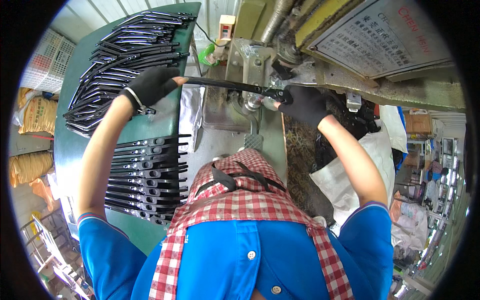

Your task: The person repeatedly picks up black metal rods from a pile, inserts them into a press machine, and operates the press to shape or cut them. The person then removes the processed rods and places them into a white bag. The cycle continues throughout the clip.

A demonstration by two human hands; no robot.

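— What does the left hand [150, 85] hold?

— One end of a long black metal bar [220, 84], fingers closed round it, above the green table [65, 145] with its piles of bars [125, 45].

— And the right hand [304, 104]?

— It pinches the bar's far end at the press [255, 75]. The bar looks stiff and fairly light; gripping both ends seems soundest.
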